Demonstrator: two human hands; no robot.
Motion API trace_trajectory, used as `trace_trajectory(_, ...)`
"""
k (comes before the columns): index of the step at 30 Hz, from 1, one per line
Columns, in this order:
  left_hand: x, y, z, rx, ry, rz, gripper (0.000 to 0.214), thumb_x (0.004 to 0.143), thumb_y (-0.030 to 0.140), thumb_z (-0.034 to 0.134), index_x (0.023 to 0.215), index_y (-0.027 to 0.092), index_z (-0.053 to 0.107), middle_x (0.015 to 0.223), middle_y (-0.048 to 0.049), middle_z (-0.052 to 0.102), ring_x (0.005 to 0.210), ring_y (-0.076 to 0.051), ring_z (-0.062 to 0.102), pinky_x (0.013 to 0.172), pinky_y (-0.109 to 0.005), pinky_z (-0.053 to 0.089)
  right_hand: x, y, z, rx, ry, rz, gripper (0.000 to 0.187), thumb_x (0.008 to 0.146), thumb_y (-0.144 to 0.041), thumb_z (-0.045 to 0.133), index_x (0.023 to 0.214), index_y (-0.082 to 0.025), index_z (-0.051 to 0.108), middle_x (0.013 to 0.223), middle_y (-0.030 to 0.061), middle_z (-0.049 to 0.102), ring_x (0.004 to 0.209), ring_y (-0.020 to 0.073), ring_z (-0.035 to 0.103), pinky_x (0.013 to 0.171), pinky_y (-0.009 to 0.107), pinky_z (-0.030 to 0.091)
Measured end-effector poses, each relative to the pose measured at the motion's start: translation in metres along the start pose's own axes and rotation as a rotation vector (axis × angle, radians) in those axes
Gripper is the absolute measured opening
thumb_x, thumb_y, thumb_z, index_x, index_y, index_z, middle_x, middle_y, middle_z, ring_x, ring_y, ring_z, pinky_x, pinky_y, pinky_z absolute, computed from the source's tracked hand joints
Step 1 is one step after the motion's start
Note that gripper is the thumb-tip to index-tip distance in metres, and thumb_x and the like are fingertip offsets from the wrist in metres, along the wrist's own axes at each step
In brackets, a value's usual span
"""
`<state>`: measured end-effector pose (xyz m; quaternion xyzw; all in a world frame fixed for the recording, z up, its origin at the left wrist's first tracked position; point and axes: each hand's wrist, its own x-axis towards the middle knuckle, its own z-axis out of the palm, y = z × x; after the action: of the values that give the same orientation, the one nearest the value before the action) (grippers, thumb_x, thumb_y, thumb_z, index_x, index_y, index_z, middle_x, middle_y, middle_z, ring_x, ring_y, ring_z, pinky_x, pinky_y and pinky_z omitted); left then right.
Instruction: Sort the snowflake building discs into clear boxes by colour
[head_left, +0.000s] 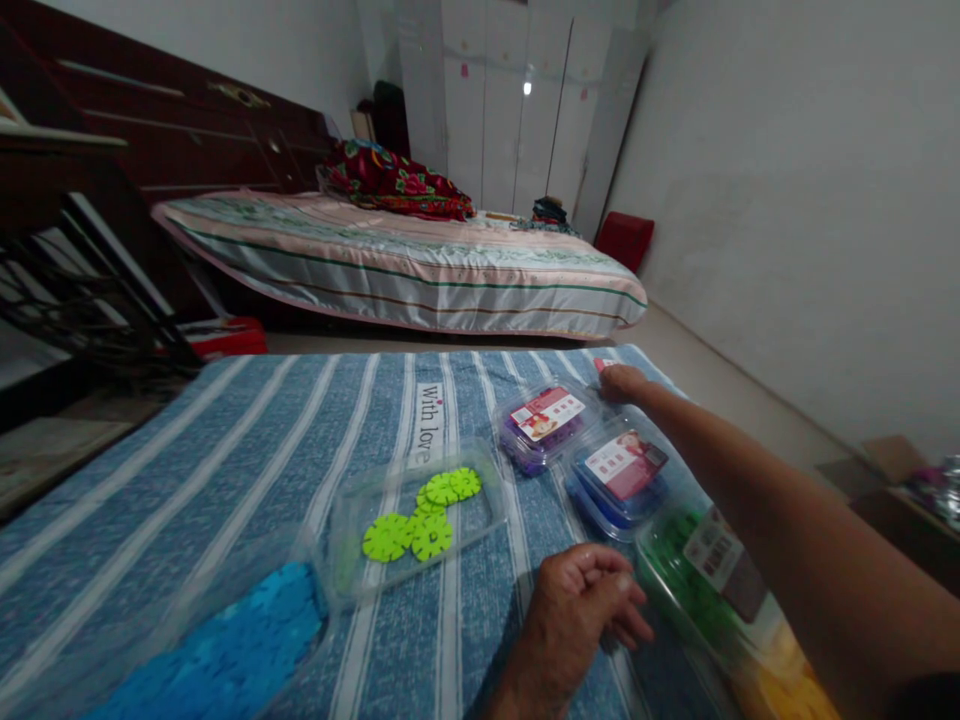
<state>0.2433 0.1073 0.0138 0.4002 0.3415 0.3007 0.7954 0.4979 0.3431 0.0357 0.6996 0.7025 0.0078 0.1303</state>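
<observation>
My right hand (619, 381) reaches far out over the blue striped bedspread (225, 450), its fingers closed on a small pink-red thing (602, 365) that I cannot make out. It sits just past the clear box of purple pieces (541, 424). My left hand (586, 600) rests near the front with fingers curled, nothing plainly in it, beside the box of green pieces (694, 575). A box of blue pieces (619, 478) lies under my right forearm. An open clear tray (352, 520) holds several lime-green gear-shaped discs (420, 515).
A clear tray of light-blue discs (232, 640) lies at the front left. A box with yellow pieces (787, 680) is at the lower right. Beyond are a second bed (405, 265), a dark wooden headboard (172, 120), white wardrobes (517, 100) and a red cushion (624, 238).
</observation>
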Motion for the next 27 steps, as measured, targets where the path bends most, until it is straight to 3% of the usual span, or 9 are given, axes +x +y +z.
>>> trace_trajectory(5,0.001,0.000,0.001,0.006,-0.010,0.030,0.029,0.071,0.038,0.066,0.084,0.012,0.061,0.071,-0.0050,0.068,0.051,-0.012,0.061,0.048,-0.022,0.040,-0.005,0.006,-0.008,0.145,0.088,0.079,0.031,0.092,-0.036,0.057,0.116,-0.016,0.057,0.117,0.0078,0.059,0.097,0.0205,0.061,0.083,0.040,0.053)
trace_trajectory(8,0.002,0.000,0.000,0.010,-0.006,0.027,0.030,0.070,0.039,0.067,0.084,0.012,0.062,0.072,-0.0058,0.069,0.051,-0.012,0.061,0.048,-0.022,0.041,-0.011,0.009,-0.019,0.242,0.162,0.117,0.025,0.093,-0.034,0.052,0.099,-0.013,0.064,0.099,0.0060,0.065,0.087,0.0181,0.062,0.076,0.032,0.051)
trace_trajectory(11,0.003,0.000,-0.001,0.032,-0.009,0.023,0.032,0.070,0.041,0.067,0.083,0.012,0.062,0.070,-0.0065,0.069,0.051,-0.012,0.061,0.048,-0.022,0.039,-0.021,0.011,-0.028,0.356,0.240,0.151,0.030,0.091,-0.026,0.045,0.078,-0.010,0.067,0.077,0.0065,0.066,0.075,0.0160,0.061,0.062,0.022,0.043)
trace_trajectory(15,0.003,0.000,-0.003,0.026,-0.018,0.038,0.034,0.069,0.043,0.069,0.084,0.013,0.062,0.069,-0.0059,0.068,0.051,-0.012,0.061,0.050,-0.022,0.039,-0.042,0.014,-0.036,0.535,0.297,0.169,0.026,0.082,-0.024,0.046,0.068,-0.012,0.064,0.062,0.0028,0.061,0.061,0.0129,0.056,0.051,0.020,0.035)
trace_trajectory(27,0.002,0.009,-0.002,0.038,-0.034,0.071,0.028,0.069,0.036,0.068,0.085,0.013,0.062,0.075,-0.0046,0.068,0.057,-0.013,0.062,0.054,-0.023,0.043,-0.109,0.028,-0.044,1.076,0.376,0.192,0.025,0.078,-0.033,0.055,0.060,-0.016,0.053,0.061,0.0025,0.059,0.056,0.0107,0.053,0.053,0.018,0.046)
